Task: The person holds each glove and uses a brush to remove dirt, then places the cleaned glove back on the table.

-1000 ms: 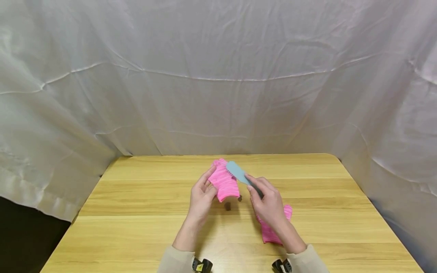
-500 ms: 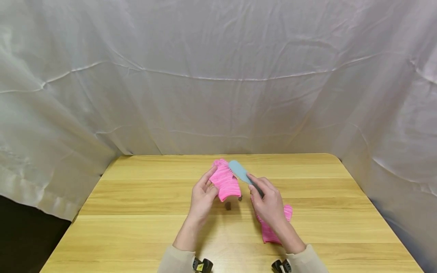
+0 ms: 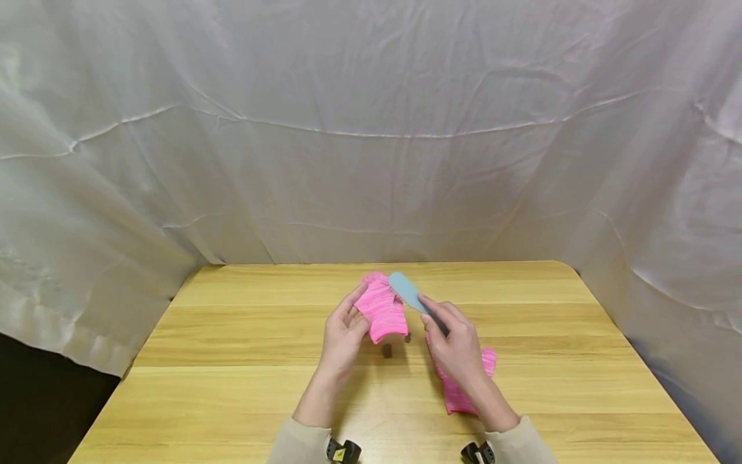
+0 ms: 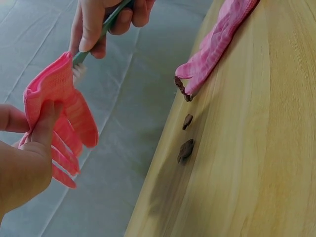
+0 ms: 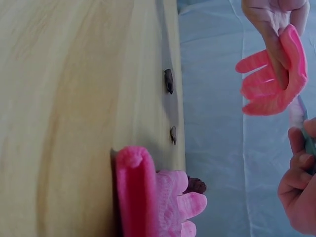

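My left hand [image 3: 343, 334] pinches a pink knitted glove [image 3: 382, 310] near its cuff and holds it up above the table; in the left wrist view the glove's fingers [image 4: 66, 143] dangle below the thumb. My right hand [image 3: 455, 338] grips the dark handle of a brush with a light blue head [image 3: 406, 289]. The brush head is tilted with its bristles against the right side of the raised glove. A second pink glove [image 3: 458, 396] lies on the table under my right forearm, partly hidden by it.
Small dark brown clumps [image 4: 185, 150] lie on the wooden table [image 3: 232, 399] below the raised glove. Another dark clump [image 5: 196, 185] is by the fingertips of the lying glove. A grey curtain [image 3: 371, 180] surrounds the table's back and sides.
The brush has shifted slightly to the right along the raised glove since one second ago. Both hands keep their holds, and the second glove lies where it was.
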`<state>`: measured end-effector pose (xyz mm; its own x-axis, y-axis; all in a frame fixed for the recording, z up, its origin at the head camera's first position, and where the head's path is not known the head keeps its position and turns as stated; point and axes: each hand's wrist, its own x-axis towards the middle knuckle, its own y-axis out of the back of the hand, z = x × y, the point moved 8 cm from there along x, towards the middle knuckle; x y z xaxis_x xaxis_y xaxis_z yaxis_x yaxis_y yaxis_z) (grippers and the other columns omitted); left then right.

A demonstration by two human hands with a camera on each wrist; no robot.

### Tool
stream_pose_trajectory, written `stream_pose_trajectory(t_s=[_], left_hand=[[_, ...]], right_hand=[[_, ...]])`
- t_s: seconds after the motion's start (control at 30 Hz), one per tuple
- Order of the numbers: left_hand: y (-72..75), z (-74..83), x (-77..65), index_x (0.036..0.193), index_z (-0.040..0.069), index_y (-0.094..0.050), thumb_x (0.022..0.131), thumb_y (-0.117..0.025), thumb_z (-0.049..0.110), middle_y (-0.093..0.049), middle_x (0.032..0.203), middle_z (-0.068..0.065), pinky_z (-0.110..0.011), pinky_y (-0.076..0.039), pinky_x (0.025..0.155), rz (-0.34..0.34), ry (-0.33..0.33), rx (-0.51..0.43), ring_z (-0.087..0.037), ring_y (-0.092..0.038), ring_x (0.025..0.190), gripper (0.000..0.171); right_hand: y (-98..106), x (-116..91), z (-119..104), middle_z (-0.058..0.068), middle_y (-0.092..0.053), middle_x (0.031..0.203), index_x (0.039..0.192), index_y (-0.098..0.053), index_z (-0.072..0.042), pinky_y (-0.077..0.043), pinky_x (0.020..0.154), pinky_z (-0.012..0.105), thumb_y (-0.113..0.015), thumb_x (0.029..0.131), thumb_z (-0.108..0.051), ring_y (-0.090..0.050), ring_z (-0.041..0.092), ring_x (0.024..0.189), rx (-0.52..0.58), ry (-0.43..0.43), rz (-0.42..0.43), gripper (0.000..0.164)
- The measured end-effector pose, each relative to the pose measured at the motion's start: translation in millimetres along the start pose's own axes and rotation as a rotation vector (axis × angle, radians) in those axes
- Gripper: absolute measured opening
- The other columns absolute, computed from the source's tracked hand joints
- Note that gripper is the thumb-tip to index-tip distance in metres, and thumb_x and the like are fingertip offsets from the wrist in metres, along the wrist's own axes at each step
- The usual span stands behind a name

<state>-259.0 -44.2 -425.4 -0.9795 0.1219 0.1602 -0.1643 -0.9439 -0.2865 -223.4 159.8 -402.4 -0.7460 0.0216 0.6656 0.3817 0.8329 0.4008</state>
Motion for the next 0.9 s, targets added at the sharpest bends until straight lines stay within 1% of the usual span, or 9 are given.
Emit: stream_pose_trajectory(t_s=[0.13, 0.3, 0.4, 0.5, 0.63, 0.73, 0.9], left_hand=[[2.4, -1.3, -0.5, 0.156, 0.000, -0.043, 0.089, -0.046, -0.016, -0.054, 0.147, -0.027, -0.020, -0.058, 0.083, 0.018, 0.016, 0.012, -0.023, -0.065, 0.115, 0.068], [3.4, -2.2, -0.5, 0.155, -0.001, -0.043, 0.089, -0.045, -0.016, -0.055, 0.146, -0.028, -0.020, -0.058, 0.079, 0.025, 0.026, 0.021, -0.021, -0.065, 0.113, 0.068], [3.6, -2.3, -0.2, 0.155, 0.000, -0.043, 0.089, -0.046, -0.016, -0.055, 0.145, -0.029, -0.020, -0.058, 0.078, 0.026, 0.031, 0.025, -0.023, -0.065, 0.114, 0.068], [3.1, -2.6, 0.2, 0.156, 0.000, -0.043, 0.090, -0.047, -0.015, -0.054, 0.147, -0.028, -0.020, -0.058, 0.081, 0.020, 0.036, 0.029, -0.023, -0.065, 0.116, 0.068], [1.9, -2.6, -0.3, 0.156, 0.001, -0.042, 0.091, -0.048, -0.014, -0.051, 0.152, -0.026, -0.020, -0.058, 0.083, 0.004, 0.038, 0.024, -0.022, -0.065, 0.114, 0.067], [1.2, -2.5, -0.9, 0.157, 0.001, -0.041, 0.092, -0.048, -0.014, -0.050, 0.153, -0.025, -0.020, -0.058, 0.083, -0.004, 0.038, 0.019, -0.020, -0.066, 0.111, 0.067], [0.5, -1.4, -1.4, 0.157, 0.003, -0.042, 0.092, -0.049, -0.013, -0.052, 0.153, -0.021, -0.020, -0.058, 0.083, -0.002, 0.036, 0.028, -0.018, -0.066, 0.111, 0.068]], right_hand=[[-0.7, -0.1, -2.8, 0.002, -0.071, 0.097, 0.131, -0.072, -0.009, -0.042, 0.052, 0.016, -0.072, 0.093, 0.003, -0.050, 0.007, 0.066, 0.080, -0.004, -0.017, 0.040], [0.3, 0.9, -7.5, 0.008, -0.070, 0.096, 0.132, -0.071, -0.005, -0.042, 0.050, 0.017, -0.071, 0.094, 0.004, -0.050, 0.006, 0.064, 0.135, 0.001, -0.012, 0.040], [-0.9, 1.0, -9.5, 0.007, -0.071, 0.098, 0.132, -0.071, -0.006, -0.041, 0.051, 0.018, -0.071, 0.094, 0.003, -0.049, 0.006, 0.065, 0.124, 0.008, -0.035, 0.039], [-6.1, 0.0, -12.4, 0.007, -0.073, 0.104, 0.132, -0.071, -0.006, -0.044, 0.054, 0.019, -0.071, 0.095, 0.002, -0.050, 0.006, 0.069, 0.118, 0.032, -0.100, 0.038], [-13.1, -1.8, -15.4, 0.009, -0.074, 0.106, 0.133, -0.069, -0.004, -0.051, 0.056, 0.023, -0.070, 0.095, 0.004, -0.055, 0.008, 0.072, 0.130, 0.070, -0.171, 0.039], [-14.8, -2.7, -14.6, 0.008, -0.074, 0.105, 0.133, -0.069, -0.004, -0.051, 0.055, 0.023, -0.070, 0.094, 0.004, -0.056, 0.007, 0.071, 0.121, 0.065, -0.180, 0.040], [-14.3, -3.3, -12.2, 0.008, -0.074, 0.109, 0.133, -0.070, -0.006, -0.050, 0.054, 0.021, -0.071, 0.094, 0.003, -0.055, 0.006, 0.069, 0.094, 0.046, -0.164, 0.040]])
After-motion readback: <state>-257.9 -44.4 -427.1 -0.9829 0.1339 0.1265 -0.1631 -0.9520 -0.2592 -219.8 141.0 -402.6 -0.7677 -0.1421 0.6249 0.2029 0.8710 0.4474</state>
